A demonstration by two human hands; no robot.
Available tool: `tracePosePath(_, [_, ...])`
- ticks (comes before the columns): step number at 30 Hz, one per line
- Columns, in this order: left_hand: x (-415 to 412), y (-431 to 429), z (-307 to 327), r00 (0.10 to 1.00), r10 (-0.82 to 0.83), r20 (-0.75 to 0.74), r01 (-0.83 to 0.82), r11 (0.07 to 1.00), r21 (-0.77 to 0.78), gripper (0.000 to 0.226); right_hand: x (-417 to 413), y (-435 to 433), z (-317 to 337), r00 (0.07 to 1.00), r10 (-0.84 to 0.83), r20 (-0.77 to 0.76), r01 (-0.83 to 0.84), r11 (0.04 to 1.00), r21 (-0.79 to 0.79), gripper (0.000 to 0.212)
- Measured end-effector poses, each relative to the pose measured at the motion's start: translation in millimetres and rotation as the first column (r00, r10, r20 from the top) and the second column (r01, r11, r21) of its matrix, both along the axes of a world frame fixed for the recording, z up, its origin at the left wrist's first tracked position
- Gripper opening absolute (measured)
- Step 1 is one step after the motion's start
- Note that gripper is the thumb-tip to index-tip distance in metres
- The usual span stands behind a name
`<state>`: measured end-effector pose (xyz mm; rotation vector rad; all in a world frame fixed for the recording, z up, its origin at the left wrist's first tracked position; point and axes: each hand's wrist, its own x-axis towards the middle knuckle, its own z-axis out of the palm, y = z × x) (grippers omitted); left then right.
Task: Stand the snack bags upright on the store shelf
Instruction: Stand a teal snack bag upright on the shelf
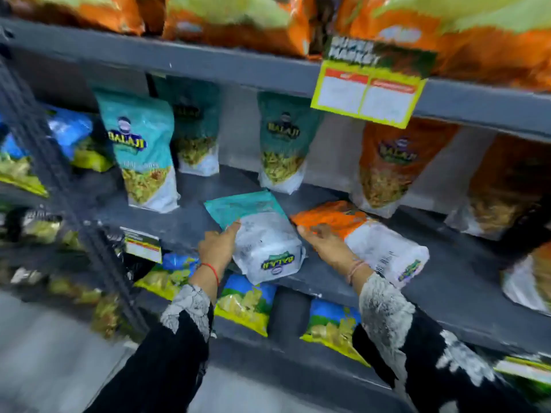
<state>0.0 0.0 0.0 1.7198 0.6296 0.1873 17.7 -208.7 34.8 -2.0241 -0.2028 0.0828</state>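
**A:** So the person's got two pouches flat on the grey middle shelf (190,222): the teal bag (256,234) and the orange bag (360,236) just beside it. Left hand (219,247) cups the teal one's left edge, right hand (323,244) lies fingers-down on the orange one's edge. Can't tell if either's actually gripping.

**B:** Those look light, crinkly and slick. I'd pinch the sealed top and set it down on the wide bottom. The snack inside probably crushes easily.

**A:** Yeah, the standing teal bags (140,150) behind show how.

"BALAJI" on teal bag (140,150), "SUPER MARKET" tag (369,84)
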Motion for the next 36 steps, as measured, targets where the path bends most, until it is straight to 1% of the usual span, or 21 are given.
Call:
tracePosePath(1, [5.9,6.4,-8.9,0.999,-0.004,-0.044,0.002,0.998,-0.059,0.09,9.4,5.0,-6.9,0.997,0.036,-0.062,-0.037,0.999,-0.015,0.029])
tracePosePath(2, [14.3,10.7,-14.9,0.996,-0.043,-0.078,0.031,0.989,-0.145,0.093,19.9,10.1,-11.3,0.988,0.041,-0.15,-0.041,0.999,0.001,0.027])
tracePosePath(3, [18.9,13.9,-18.5,0.988,-0.107,-0.115,0.082,0.975,-0.206,0.085,30.4,13.4,-17.1,0.972,0.03,-0.232,-0.024,0.999,0.031,0.025])
tracePosePath(4, [20.7,16.2,-21.0,0.975,-0.164,-0.15,0.122,0.959,-0.255,0.071,39.9,14.9,-22.9,0.947,0.033,-0.319,-0.012,0.998,0.067,0.032])
tracePosePath(6, [28.1,22.5,-21.5,0.938,-0.299,-0.176,0.234,0.919,-0.317,0.047,57.8,22.9,-26.8,0.913,0.028,-0.408,-0.008,0.999,0.05,0.053])
tracePosePath(7, [32.4,26.1,-21.0,0.913,-0.37,-0.174,0.296,0.892,-0.343,0.042,66.6,26.2,-30.0,0.907,0.031,-0.421,-0.018,0.999,0.035,0.055])
tracePosePath(8, [36.6,29.4,-20.0,0.89,-0.422,-0.17,0.347,0.871,-0.347,0.038,71.0,30.3,-30.8,0.887,0.059,-0.457,-0.035,0.998,0.06,0.048])
tracePosePath(9, [37.3,30.0,-17.5,0.872,-0.464,-0.158,0.387,0.849,-0.36,0.035,73.5,32.0,-33.7,0.865,0.107,-0.491,-0.05,0.991,0.128,0.04])
tracePosePath(11, [42.4,33.6,-17.9,0.854,-0.504,-0.127,0.433,0.825,-0.364,0.035,77.1,35.2,-40.3,0.829,0.171,-0.532,-0.027,0.963,0.268,0.042])
tracePosePath(13, [44.5,35.0,-19.1,0.841,-0.532,-0.098,0.459,0.798,-0.391,0.038,69.8,37.8,-38.3,0.845,0.18,-0.503,0.02,0.931,0.366,0.036])
tracePosePath(15, [43.8,37.0,-17.0,0.847,-0.53,-0.038,0.476,0.789,-0.389,0.036,60.6,38.8,-37.5,0.9,0.109,-0.423,0.066,0.923,0.38,0.028])
tracePosePath(17, [49.4,41.6,-15.9,0.868,-0.495,0.037,0.479,0.817,-0.321,0.036,55.1,41.8,-37.7,0.943,0.06,-0.328,0.086,0.906,0.413,0.021])
tracePosePath(18, [54.5,45.2,-14.7,0.875,-0.477,0.078,0.479,0.836,-0.268,0.044,52.8,44.9,-37.4,0.96,0.043,-0.275,0.088,0.892,0.444,0.018])
tracePosePath(19, [60.8,49.3,-10.6,0.879,-0.466,0.103,0.478,0.855,-0.2,0.057,53.0,47.3,-38.2,0.975,0.007,-0.224,0.098,0.885,0.456,0.018])
tracePosePath(21, [78.8,59.4,-3.0,0.868,-0.472,0.156,0.486,0.871,-0.074,0.082,60.4,55.3,-35.7,0.989,-0.069,-0.134,0.121,0.891,0.437,0.027])
tracePosePath(22, [88.6,63.1,1.4,0.858,-0.48,0.181,0.494,0.869,-0.036,0.085,66.7,59.2,-34.5,0.991,-0.104,-0.085,0.131,0.896,0.425,0.032])
tracePosePath(26, [126.8,69.8,20.2,0.825,-0.492,0.28,0.497,0.866,0.055,0.074,97.8,73.8,-36.9,0.969,-0.245,0.041,0.207,0.887,0.412,0.04])
tracePosePath(29, [141.2,72.4,12.1,0.802,-0.51,0.31,0.516,0.854,0.067,0.073,111.0,84.0,-49.4,0.956,-0.278,0.09,0.223,0.893,0.392,0.043])
tracePosePath(34, [144.1,77.3,-23.5,0.784,-0.528,0.326,0.565,0.825,-0.023,0.076,112.9,87.1,-68.7,0.949,-0.3,0.102,0.234,0.881,0.411,0.047])
tracePosePath(35, [143.2,77.1,-28.2,0.778,-0.542,0.318,0.582,0.812,-0.041,0.073,110.5,88.5,-67.7,0.93,-0.345,0.128,0.271,0.877,0.397,0.05])
tracePosePath(36, [141.4,75.2,-32.0,0.777,-0.544,0.316,0.589,0.805,-0.063,0.068,106.1,90.2,-67.3,0.888,-0.426,0.173,0.344,0.865,0.365,0.054])
